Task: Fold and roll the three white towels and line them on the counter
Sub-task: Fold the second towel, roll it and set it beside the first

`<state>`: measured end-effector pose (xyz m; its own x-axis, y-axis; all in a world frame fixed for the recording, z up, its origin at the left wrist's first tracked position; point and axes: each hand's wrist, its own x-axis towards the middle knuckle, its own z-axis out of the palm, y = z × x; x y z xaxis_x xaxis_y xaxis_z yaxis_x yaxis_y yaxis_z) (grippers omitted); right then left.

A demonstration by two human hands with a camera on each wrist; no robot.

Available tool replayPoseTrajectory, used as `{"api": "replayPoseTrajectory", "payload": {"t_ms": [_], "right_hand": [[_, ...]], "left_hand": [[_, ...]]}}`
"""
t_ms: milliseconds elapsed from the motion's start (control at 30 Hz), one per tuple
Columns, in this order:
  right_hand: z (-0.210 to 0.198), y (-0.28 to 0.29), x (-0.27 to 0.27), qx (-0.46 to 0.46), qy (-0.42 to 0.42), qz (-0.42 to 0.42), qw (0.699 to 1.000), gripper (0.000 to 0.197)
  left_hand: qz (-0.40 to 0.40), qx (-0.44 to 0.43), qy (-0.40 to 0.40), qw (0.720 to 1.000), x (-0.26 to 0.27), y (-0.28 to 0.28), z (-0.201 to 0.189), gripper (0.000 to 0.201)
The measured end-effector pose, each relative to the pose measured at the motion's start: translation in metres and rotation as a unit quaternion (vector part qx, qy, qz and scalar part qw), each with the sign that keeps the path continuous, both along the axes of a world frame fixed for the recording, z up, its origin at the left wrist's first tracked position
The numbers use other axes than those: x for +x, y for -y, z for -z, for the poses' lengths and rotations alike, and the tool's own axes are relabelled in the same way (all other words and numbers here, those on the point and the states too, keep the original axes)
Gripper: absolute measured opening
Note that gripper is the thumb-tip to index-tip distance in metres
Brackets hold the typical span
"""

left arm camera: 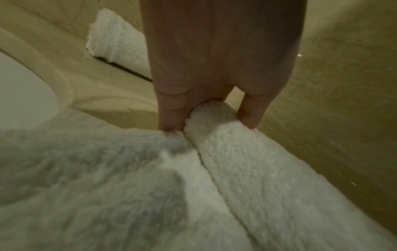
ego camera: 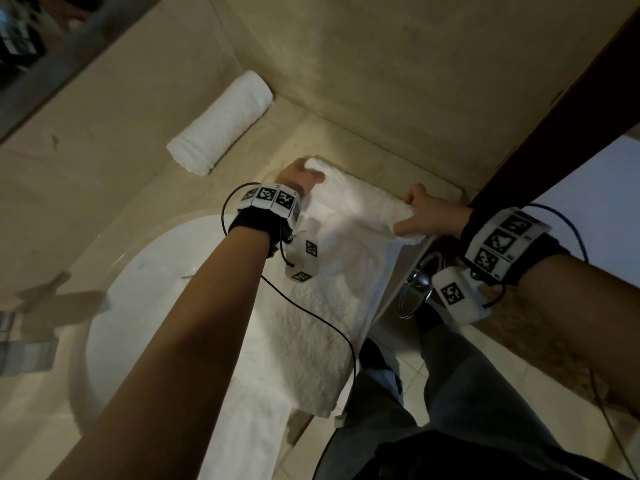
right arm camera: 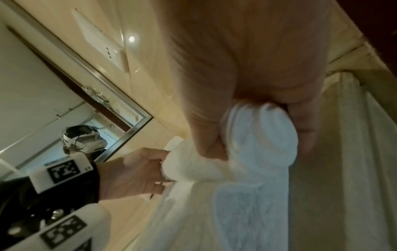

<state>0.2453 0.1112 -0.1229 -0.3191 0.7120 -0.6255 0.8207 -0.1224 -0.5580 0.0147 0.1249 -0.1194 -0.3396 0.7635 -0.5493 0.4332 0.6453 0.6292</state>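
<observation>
One white towel [ego camera: 221, 123] [left arm camera: 116, 44] lies fully rolled at the back left of the beige counter [ego camera: 114, 140]. A second white towel [ego camera: 322, 306] [left arm camera: 107, 186] lies flat and folded, its far end curled into a thin roll [ego camera: 363, 202] [left arm camera: 236, 152] against the back wall. My left hand [ego camera: 301, 178] [left arm camera: 210, 124] pinches the roll's left end between thumb and fingers. My right hand [ego camera: 415, 213] [right arm camera: 255, 139] grips its right end, at the counter's right edge. More white towel cloth [ego camera: 249, 427] shows under the flat towel at the near edge.
A white sink basin [ego camera: 138, 289] sits left of the flat towel, with a faucet [ego camera: 34, 323] further left. A chrome towel ring [ego camera: 415, 289] hangs below the counter's right edge. A dark wooden door frame [ego camera: 554, 116] stands on the right. A mirror [right arm camera: 64, 101] hangs above.
</observation>
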Motion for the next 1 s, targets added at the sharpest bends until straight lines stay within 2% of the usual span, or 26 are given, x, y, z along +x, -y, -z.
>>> {"api": "replayPoseTrajectory", "payload": {"t_ms": [133,367,467,600,667,800,867,1000], "right_hand": [[0.002,-0.007,0.0,0.065,0.002,0.027,0.998,0.048],[-0.007,-0.032,-0.006,0.177,0.116,0.033,0.977,0.05],[-0.007,-0.035,-0.008,0.216,0.141,0.071,0.964,0.046],[-0.003,-0.033,-0.009,0.153,0.05,0.212,0.964,0.057],[-0.002,-0.032,-0.013,0.122,-0.041,0.31,0.942,0.058],[0.004,-0.028,-0.025,0.093,-0.174,0.446,0.873,0.053],[0.008,-0.028,-0.03,0.091,-0.204,0.483,0.847,0.054],[0.013,-0.027,-0.038,0.085,-0.242,0.512,0.82,0.058]], "left_hand": [[0.006,-0.018,-0.011,1.0,0.003,-0.004,0.0,0.058],[0.052,-0.034,-0.068,0.996,0.008,-0.007,0.003,0.065],[0.053,-0.032,-0.069,0.996,0.012,-0.011,0.004,0.068],[-0.012,-0.007,0.005,1.0,0.009,-0.017,0.007,0.066],[-0.04,0.003,0.06,0.997,0.006,-0.018,0.008,0.063],[-0.081,0.037,0.147,0.985,0.0,-0.017,0.016,0.055],[-0.096,0.061,0.174,0.978,-0.003,-0.016,0.02,0.051],[-0.106,0.052,0.2,0.973,-0.011,-0.015,0.025,0.05]]}}
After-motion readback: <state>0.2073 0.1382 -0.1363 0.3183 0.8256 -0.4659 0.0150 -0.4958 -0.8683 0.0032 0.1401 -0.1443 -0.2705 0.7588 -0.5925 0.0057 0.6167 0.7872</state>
